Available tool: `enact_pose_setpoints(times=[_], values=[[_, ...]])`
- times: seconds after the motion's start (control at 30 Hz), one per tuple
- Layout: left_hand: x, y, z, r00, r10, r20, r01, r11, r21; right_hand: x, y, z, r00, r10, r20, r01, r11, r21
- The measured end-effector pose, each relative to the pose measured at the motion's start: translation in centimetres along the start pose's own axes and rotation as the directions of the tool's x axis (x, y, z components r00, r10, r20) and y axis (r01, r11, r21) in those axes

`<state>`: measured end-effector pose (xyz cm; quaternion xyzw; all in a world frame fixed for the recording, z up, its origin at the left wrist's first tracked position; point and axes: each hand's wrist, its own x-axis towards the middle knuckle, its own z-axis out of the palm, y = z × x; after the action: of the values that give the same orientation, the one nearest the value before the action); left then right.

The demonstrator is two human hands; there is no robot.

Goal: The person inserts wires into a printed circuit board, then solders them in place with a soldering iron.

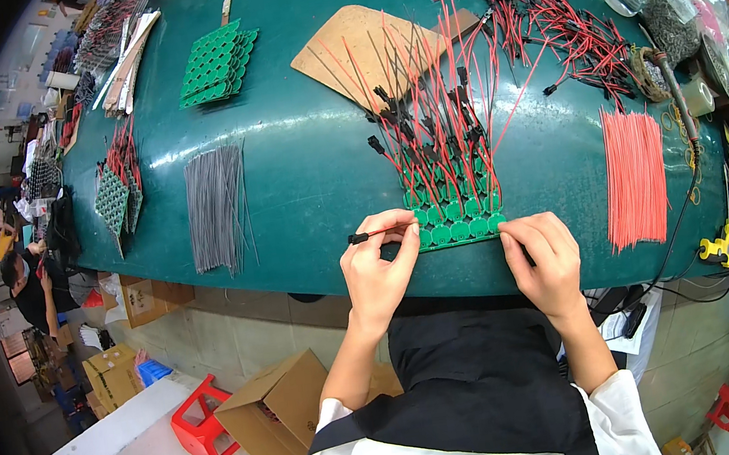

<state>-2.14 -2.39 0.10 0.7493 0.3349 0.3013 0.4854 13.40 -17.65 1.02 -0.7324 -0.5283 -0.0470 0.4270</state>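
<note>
A green panel of round circuit boards (464, 226) lies before me near the table's front edge. Red and black wire leads with black plugs (433, 133) stand up from its far rows. My left hand (378, 264) is at the panel's left edge, thumb and forefinger pinched on a wire lead; its black plug (358, 238) sticks out to the left. At the panel's near right corner is my right hand (546, 258), with curled fingertips against the edge. The exact contact of its thumb is hidden.
Grey wires (218, 207) lie in a bundle at left, red wires (634, 179) at right. Beyond are a brown board (361, 50), stacked green panels (219, 62) and a heap of plug leads (569, 39). A soldering iron (674, 94) stands at right. A person (30, 285) is far left.
</note>
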Motion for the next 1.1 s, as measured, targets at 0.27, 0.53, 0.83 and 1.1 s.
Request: enact_pose_setpoints(times=[0.27,0.53,0.83,1.1], values=[[-0.1,-0.5,0.1,0.999,0.036,-0.014,-0.036,0.999,0.026,-0.2,0.1,0.2,0.999,0.033,0.01,-0.034,0.999,0.029],[0.0,-0.3,0.2,0.997,0.072,-0.012,-0.071,0.996,0.045,-0.3,0.1,0.3,0.999,0.04,0.001,-0.04,0.998,0.045],[0.7,0.4,1.0,0.98,0.197,0.026,-0.198,0.96,0.197,-0.3,0.1,-0.8,0.998,0.061,-0.007,-0.06,0.997,0.047],[1.3,0.6,0.8,1.0,-0.006,0.018,0.002,0.978,0.209,-0.3,5.4,-9.1,0.811,0.55,-0.2,-0.57,0.665,-0.483]])
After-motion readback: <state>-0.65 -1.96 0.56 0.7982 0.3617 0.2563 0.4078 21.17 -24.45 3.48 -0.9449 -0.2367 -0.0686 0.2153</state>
